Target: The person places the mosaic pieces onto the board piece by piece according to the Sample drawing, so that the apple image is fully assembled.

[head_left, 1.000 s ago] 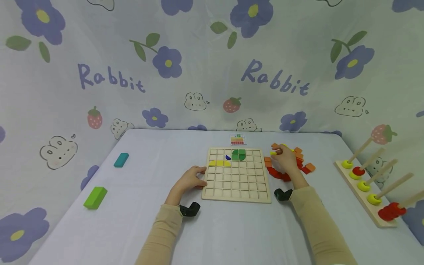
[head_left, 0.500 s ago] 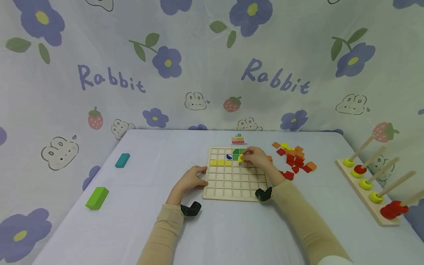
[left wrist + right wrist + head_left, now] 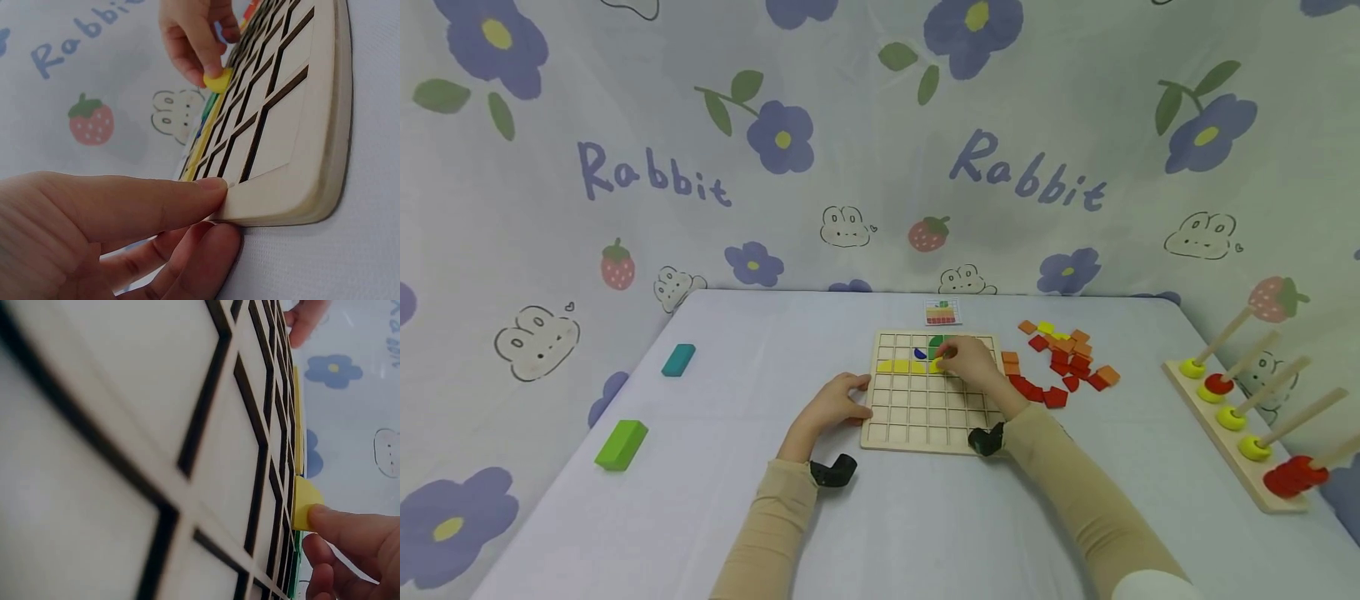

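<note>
Right fingers (image 3: 353, 528) shifted, pinching yellow tile (image 3: 304, 503), left fingers (image 3: 153, 203) gripping board (image 3: 917, 408), red tiles (image 3: 1056, 397) nearby

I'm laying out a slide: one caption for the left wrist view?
Left hand at the edge of a wooden grid board, right hand holding a yellow piece beyond.

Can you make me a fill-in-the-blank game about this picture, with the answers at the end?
1. The piece pinched in the right grip is colored ____.
2. In the head view, the left grip holds the grid board by its ____ edge.
3. In the head view, the lower block at the far left is ____.
4. The wooden rack shows ____ pegs.

Missing words: yellow; left; green; five.
</note>
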Action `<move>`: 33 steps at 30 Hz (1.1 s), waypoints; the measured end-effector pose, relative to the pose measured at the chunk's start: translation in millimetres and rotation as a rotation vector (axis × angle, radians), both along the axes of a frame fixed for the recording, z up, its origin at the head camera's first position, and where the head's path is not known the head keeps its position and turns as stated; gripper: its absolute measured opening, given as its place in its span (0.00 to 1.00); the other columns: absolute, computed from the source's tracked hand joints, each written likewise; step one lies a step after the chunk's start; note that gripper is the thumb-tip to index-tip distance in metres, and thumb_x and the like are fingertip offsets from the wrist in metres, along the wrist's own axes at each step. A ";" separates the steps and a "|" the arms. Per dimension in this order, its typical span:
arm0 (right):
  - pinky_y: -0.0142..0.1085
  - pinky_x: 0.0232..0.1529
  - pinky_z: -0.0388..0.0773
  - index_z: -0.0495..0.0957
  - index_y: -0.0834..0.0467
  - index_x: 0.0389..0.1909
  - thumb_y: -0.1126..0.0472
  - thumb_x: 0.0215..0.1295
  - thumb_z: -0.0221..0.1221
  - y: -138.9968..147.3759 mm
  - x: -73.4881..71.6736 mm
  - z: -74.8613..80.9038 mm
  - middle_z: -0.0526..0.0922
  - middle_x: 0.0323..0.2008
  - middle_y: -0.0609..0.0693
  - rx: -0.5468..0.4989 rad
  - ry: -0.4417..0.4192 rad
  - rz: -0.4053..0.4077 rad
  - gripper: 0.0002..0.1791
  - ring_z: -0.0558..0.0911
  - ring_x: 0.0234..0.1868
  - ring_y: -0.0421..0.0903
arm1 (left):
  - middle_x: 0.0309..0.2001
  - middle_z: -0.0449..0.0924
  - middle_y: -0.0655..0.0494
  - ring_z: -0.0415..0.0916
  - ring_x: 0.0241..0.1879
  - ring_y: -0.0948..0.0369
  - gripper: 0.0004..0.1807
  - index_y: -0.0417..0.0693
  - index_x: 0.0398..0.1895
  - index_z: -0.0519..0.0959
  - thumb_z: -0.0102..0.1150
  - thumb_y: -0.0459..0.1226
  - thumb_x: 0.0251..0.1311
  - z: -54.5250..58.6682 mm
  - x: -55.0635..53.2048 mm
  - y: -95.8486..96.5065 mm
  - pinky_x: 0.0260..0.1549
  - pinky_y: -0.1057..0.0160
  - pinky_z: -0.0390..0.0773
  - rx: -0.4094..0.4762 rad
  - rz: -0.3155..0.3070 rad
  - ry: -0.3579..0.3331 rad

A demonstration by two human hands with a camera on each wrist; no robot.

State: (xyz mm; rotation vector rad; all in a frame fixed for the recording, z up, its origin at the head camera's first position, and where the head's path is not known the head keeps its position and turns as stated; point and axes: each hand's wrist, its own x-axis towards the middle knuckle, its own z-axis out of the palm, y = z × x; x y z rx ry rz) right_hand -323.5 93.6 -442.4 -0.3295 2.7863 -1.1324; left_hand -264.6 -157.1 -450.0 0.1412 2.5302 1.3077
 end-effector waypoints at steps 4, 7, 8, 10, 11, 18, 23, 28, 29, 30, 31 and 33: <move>0.38 0.37 0.72 0.82 0.56 0.33 0.63 0.57 0.62 -1.0 -0.2 0.5 0.79 0.31 0.50 0.036 0.006 0.018 0.04 0.74 0.35 0.46 | 0.52 0.70 0.45 0.73 0.36 0.59 0.37 0.35 0.62 0.67 0.67 0.26 0.44 0.0 -0.6 0.6 0.30 0.67 0.80 0.009 0.002 -0.004; 0.40 0.40 0.73 0.83 0.57 0.34 0.64 0.58 0.61 -0.9 -0.3 0.3 0.80 0.34 0.50 0.048 0.002 0.031 0.04 0.75 0.37 0.47 | 0.52 0.69 0.44 0.74 0.33 0.60 0.37 0.34 0.62 0.67 0.67 0.25 0.44 -0.3 -1.1 1.0 0.30 0.67 0.80 0.023 0.004 -0.010; 0.40 0.41 0.74 0.83 0.57 0.34 0.64 0.58 0.61 -0.7 -0.3 -0.2 0.80 0.34 0.50 0.050 -0.002 0.034 0.05 0.76 0.38 0.47 | 0.52 0.69 0.44 0.74 0.31 0.60 0.37 0.34 0.62 0.66 0.66 0.25 0.44 -0.4 -1.0 1.2 0.29 0.67 0.80 0.031 0.003 -0.014; 0.41 0.42 0.74 0.83 0.57 0.35 0.64 0.58 0.61 -0.1 0.2 -0.9 0.81 0.36 0.51 0.051 -0.005 0.040 0.06 0.76 0.39 0.48 | 0.52 0.69 0.44 0.74 0.30 0.61 0.37 0.34 0.62 0.66 0.66 0.25 0.44 -0.4 -1.2 1.4 0.29 0.67 0.80 0.028 0.003 -0.014; 0.42 0.43 0.74 0.84 0.57 0.36 0.64 0.58 0.61 0.1 0.5 -0.9 0.81 0.36 0.51 0.053 -0.006 0.041 0.06 0.77 0.40 0.48 | 0.52 0.69 0.44 0.74 0.29 0.61 0.37 0.34 0.62 0.66 0.66 0.25 0.44 -0.4 -1.2 1.4 0.29 0.67 0.80 0.027 0.002 -0.015; 0.40 0.40 0.74 0.82 0.57 0.32 0.63 0.56 0.62 2.7 4.2 0.3 0.81 0.33 0.50 0.068 0.045 0.031 0.03 0.76 0.37 0.47 | 0.52 0.70 0.44 0.74 0.31 0.61 0.37 0.35 0.62 0.67 0.67 0.26 0.44 -0.1 -0.3 2.3 0.29 0.67 0.80 0.008 -0.007 -0.008; 0.40 0.36 0.71 0.79 0.59 0.30 0.64 0.56 0.63 20.2 4.6 6.8 0.79 0.31 0.52 0.000 0.082 -0.004 0.03 0.75 0.35 0.49 | 0.53 0.69 0.44 0.74 0.31 0.61 0.37 0.35 0.62 0.66 0.67 0.26 0.45 0.0 -0.8 2.3 0.29 0.67 0.80 0.004 -0.011 -0.009; 0.42 0.39 0.72 0.79 0.60 0.36 0.62 0.59 0.61 55.3 0.1 10.4 0.79 0.36 0.56 -0.030 0.063 -0.101 0.07 0.75 0.41 0.53 | 0.52 0.69 0.44 0.74 0.30 0.61 0.36 0.35 0.62 0.66 0.66 0.26 0.45 1.3 -0.3 1.9 0.29 0.66 0.80 0.012 -0.003 -0.017; 0.42 0.40 0.73 0.79 0.61 0.38 0.62 0.59 0.60 64.4 -0.8 10.4 0.79 0.38 0.57 -0.042 0.056 -0.123 0.08 0.75 0.42 0.54 | 0.52 0.69 0.44 0.74 0.29 0.61 0.36 0.35 0.63 0.66 0.66 0.26 0.45 1.5 -0.1 1.8 0.29 0.66 0.80 0.014 -0.005 -0.018; 0.43 0.41 0.73 0.79 0.62 0.39 0.62 0.60 0.60 73.7 -1.6 10.2 0.79 0.40 0.58 -0.053 0.049 -0.148 0.09 0.75 0.43 0.55 | 0.52 0.69 0.44 0.74 0.30 0.61 0.36 0.35 0.62 0.66 0.66 0.26 0.45 1.8 0.0 1.6 0.29 0.66 0.80 0.013 -0.006 -0.018; 0.43 0.42 0.72 0.78 0.63 0.41 0.61 0.61 0.59 83.4 -2.4 9.8 0.78 0.42 0.59 -0.074 0.029 -0.175 0.11 0.74 0.44 0.55 | 0.52 0.69 0.44 0.74 0.31 0.61 0.36 0.35 0.62 0.66 0.66 0.26 0.45 1.9 0.2 1.3 0.29 0.67 0.80 0.012 -0.007 -0.017; 0.42 0.41 0.73 0.76 0.64 0.45 0.61 0.62 0.57 102.4 -4.3 9.1 0.76 0.45 0.61 -0.128 0.000 -0.231 0.14 0.74 0.44 0.56 | 0.52 0.70 0.44 0.74 0.32 0.60 0.36 0.34 0.62 0.66 0.66 0.26 0.45 2.7 0.7 0.7 0.29 0.66 0.80 0.011 -0.007 -0.013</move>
